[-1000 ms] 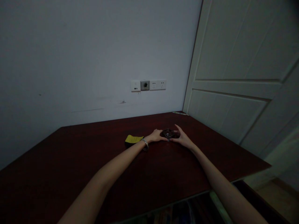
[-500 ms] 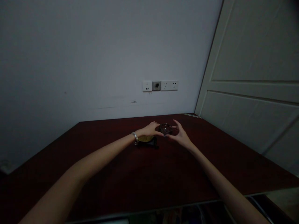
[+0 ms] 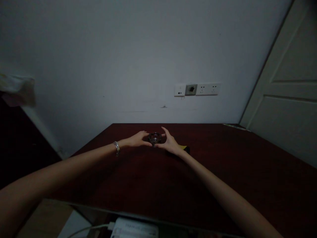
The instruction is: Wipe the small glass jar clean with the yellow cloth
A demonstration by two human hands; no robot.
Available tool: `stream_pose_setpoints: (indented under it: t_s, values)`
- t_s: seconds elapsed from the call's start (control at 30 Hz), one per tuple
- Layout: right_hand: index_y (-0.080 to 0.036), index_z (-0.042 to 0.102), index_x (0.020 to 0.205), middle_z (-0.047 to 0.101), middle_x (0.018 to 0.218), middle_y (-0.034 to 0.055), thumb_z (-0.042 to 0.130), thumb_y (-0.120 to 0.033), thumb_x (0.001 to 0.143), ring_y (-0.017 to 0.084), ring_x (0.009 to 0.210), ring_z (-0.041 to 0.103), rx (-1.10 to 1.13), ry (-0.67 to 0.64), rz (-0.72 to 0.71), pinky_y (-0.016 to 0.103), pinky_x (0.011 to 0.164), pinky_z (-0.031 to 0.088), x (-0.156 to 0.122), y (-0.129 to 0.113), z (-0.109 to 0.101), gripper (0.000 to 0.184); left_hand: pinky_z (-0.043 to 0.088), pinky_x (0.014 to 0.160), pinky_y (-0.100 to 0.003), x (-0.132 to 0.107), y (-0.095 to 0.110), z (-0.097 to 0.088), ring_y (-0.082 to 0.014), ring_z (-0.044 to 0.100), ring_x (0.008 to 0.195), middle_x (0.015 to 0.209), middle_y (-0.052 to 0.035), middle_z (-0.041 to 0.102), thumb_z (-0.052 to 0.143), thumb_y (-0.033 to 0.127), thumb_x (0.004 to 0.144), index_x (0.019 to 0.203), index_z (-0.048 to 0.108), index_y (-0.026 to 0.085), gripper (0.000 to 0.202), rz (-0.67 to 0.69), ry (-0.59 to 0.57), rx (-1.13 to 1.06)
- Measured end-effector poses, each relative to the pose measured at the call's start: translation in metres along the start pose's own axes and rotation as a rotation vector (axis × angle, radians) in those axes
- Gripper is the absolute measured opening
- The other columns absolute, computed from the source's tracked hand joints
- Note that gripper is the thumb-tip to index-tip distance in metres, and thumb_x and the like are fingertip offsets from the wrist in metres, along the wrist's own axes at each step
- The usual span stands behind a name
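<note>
At the near edge, below the table point(image 3: 247, 172), sits one white box point(image 3: 135, 231) with one pale cable point(image 3: 86, 228) running from it. Two bare forearms stretch out over the dark red tabletop; the left wrist carries one silver bracelet point(image 3: 116, 147). The left hand point(image 3: 135, 139) and the right hand point(image 3: 170, 143) meet near the middle of the table, fingers curled in from either side around one small round glass dish point(image 3: 155, 138), fingertips touching its rim. Whether the dish rests on the wood or is held just clear of it cannot be told in the dim light. Just behind the right hand lies one flat yellow item point(image 3: 183, 147), mostly hidden. Beyond is the grey wall point(image 3: 123, 59), bearing one row of three socket plates point(image 3: 196, 89), and one white panelled door point(image 3: 289, 109) stands at the right.
</note>
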State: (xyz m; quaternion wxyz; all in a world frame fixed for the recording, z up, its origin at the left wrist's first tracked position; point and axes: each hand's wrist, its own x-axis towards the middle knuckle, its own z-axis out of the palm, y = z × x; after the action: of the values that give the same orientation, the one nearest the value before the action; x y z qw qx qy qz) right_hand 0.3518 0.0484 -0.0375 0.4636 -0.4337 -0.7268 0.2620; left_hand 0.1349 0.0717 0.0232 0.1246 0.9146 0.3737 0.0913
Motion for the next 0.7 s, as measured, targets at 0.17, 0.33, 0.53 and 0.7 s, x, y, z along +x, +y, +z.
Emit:
stream_pose_setpoints:
  t_s: [0.17, 0.33, 0.53, 0.7]
  values:
    - [-0.017, 0.022, 0.143, 0.060, 0.106, 0.0089, 0.078, -0.034, 0.058, 0.023, 0.103, 0.058, 0.028, -0.085, -0.020, 0.040, 0.094, 0.041, 0.012, -0.002, 0.057, 0.104, 0.030, 0.104, -0.046, -0.045, -0.033, -0.003, -0.0330, 0.047, 0.122, 0.123, -0.0127, 0.061, 0.067, 0.049, 0.073, 0.118, 0.059, 0.018, 0.056, -0.127, -0.013, 0.022]
    - [-0.018, 0.019, 0.144, 0.060, 0.107, 0.0092, 0.078, -0.035, 0.059, 0.024, 0.103, 0.058, 0.046, -0.147, -0.037, 0.041, 0.093, 0.042, 0.017, 0.002, 0.091, 0.105, 0.029, 0.106, -0.046, -0.067, -0.058, 0.002, -0.0354, 0.039, 0.129, 0.131, -0.0132, 0.055, 0.067, 0.053, 0.071, 0.121, 0.057, 0.018, 0.062, -0.209, -0.042, 0.039]
    - [-0.021, 0.020, 0.144, 0.058, 0.110, 0.0096, 0.079, -0.034, 0.059, 0.026, 0.104, 0.056, 0.033, -0.176, -0.036, 0.044, 0.094, 0.041, 0.020, 0.008, 0.111, 0.104, 0.027, 0.107, -0.044, -0.075, -0.077, 0.011, -0.0334, 0.040, 0.129, 0.131, -0.0118, 0.056, 0.067, 0.052, 0.072, 0.123, 0.055, 0.018, 0.062, -0.235, -0.069, 0.041]
    - [-0.016, 0.022, 0.143, 0.055, 0.114, 0.0123, 0.078, -0.034, 0.058, 0.026, 0.108, 0.052, 0.012, -0.188, -0.045, 0.042, 0.095, 0.040, 0.022, 0.012, 0.116, 0.104, 0.031, 0.105, -0.044, -0.075, -0.083, 0.017, -0.0343, 0.043, 0.126, 0.130, -0.0154, 0.055, 0.066, 0.051, 0.072, 0.121, 0.056, 0.014, 0.062, -0.243, -0.071, 0.044]
